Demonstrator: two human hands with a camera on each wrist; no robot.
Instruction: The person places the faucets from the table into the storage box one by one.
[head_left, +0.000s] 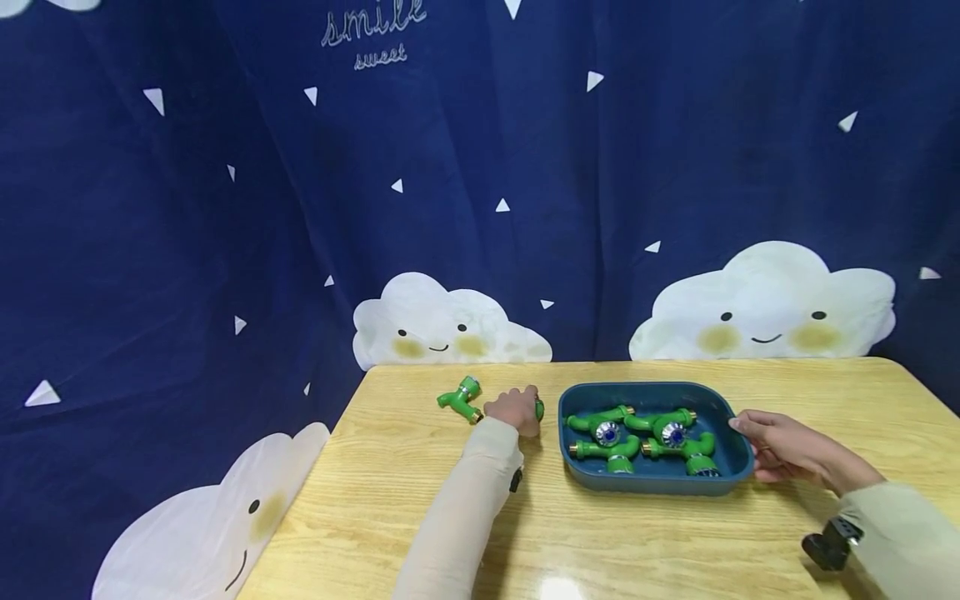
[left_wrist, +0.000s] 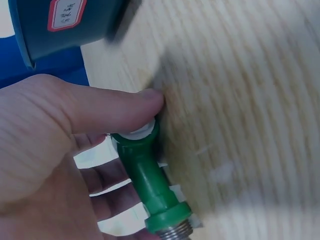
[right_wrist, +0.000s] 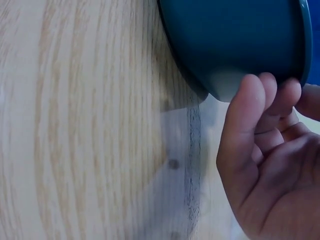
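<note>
My left hand [head_left: 514, 410] is over the table just left of a dark blue plastic bin [head_left: 645, 483]. It holds a green plastic tap [left_wrist: 150, 180], with the thumb across one end and the fingers behind it; the threaded metal end shows in the left wrist view. Most of this tap is hidden by the hand in the head view. My right hand [head_left: 791, 450] grips the bin's right end, thumb at the rim and fingers against the outer wall [right_wrist: 235, 45]. Inside the bin lie several green taps [head_left: 678, 450], some with blue-centred silver knobs.
Another green tap [head_left: 460, 401] lies on the wooden table [head_left: 360, 500], left of my left hand. A dark blue curtain [head_left: 480, 167] with white clouds hangs behind the table. In the left wrist view, a red-bordered label [left_wrist: 66, 14] is on the bin's side.
</note>
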